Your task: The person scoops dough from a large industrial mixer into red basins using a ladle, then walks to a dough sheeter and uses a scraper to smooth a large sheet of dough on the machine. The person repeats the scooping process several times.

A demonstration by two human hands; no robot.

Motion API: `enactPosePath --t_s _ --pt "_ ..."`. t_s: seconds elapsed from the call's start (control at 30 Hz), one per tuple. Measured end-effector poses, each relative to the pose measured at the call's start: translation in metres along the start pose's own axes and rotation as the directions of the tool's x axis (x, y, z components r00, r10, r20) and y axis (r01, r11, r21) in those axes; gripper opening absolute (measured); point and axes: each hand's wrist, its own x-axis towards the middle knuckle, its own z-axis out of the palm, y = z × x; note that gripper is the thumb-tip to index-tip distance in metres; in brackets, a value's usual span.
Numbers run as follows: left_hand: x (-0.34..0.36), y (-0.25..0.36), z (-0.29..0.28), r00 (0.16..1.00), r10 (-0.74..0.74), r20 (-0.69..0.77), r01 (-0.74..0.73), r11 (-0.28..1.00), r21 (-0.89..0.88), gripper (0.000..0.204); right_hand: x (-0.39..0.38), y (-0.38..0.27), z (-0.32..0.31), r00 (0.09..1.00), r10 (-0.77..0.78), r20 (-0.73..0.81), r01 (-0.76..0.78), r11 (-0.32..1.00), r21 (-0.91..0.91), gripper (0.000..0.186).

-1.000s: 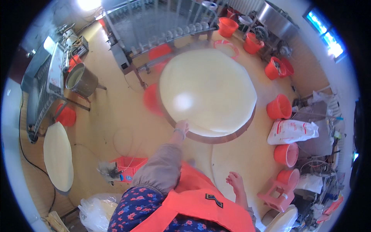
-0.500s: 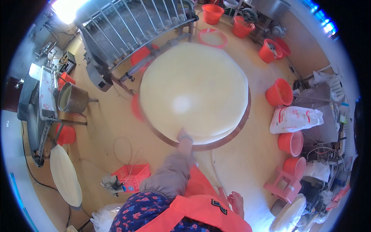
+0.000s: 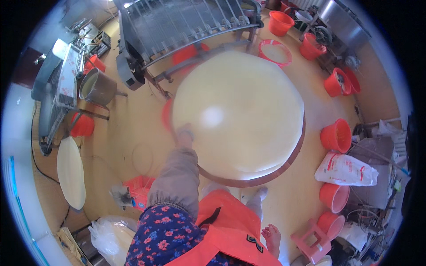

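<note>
A wide, pale cream, round stack of what look like thin sheets (image 3: 248, 97) lies on a round brown board (image 3: 266, 177), whose edge shows along the stack's near and right side. My left hand (image 3: 184, 130) touches the left near edge of the stack with the arm stretched out; its fingers are smeared and I cannot make out whether they pinch a sheet. Off to the right of my red apron (image 3: 226, 217), my right hand (image 3: 272, 237) hangs low with nothing in it, fingers loosely curled and apart.
Beyond the stack stands a metal machine with rods (image 3: 186, 35). Red tubs (image 3: 336, 135), a white printed sack (image 3: 346, 170) and a pink stool (image 3: 313, 241) line the right. On the left are a metal pot (image 3: 98, 87), a pale oval piece (image 3: 71, 173) and a red crate (image 3: 140, 190).
My left hand has slid leftward round the stack's near edge. The view has shifted, so the stack sits farther right. My right hand still hangs free.
</note>
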Motion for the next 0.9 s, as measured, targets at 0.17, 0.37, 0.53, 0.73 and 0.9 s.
enactPosePath --t_s 0.17,0.37,0.53,0.73,0.9 --pt "0.006 0.001 -0.015 0.975 -0.139 0.175 0.159 0.982 -0.106 0.028 0.060 -0.047 -0.023 0.995 0.019 0.101 -0.001 0.986 -0.169 0.031" --pt "0.004 -0.001 -0.004 0.824 0.313 0.473 -0.448 -0.153 0.881 0.032 0.083 -0.085 -0.048 0.997 -0.020 0.078 0.035 0.979 -0.200 0.030" --pt "-0.004 -0.010 -0.003 0.939 0.310 0.147 -0.314 0.607 0.730 0.033 0.078 -0.086 -0.047 0.997 0.040 0.069 -0.025 0.976 -0.217 0.031" --pt "-0.076 -0.037 -0.030 0.984 0.177 -0.017 -0.158 0.917 0.367 0.029 0.069 -0.072 -0.029 0.993 0.054 0.104 -0.031 0.977 -0.211 0.031" --pt "-0.086 -0.049 -0.035 0.976 -0.216 -0.034 0.213 0.905 0.368 0.028 0.068 -0.072 -0.022 0.994 0.039 0.098 -0.016 0.973 -0.230 0.032"
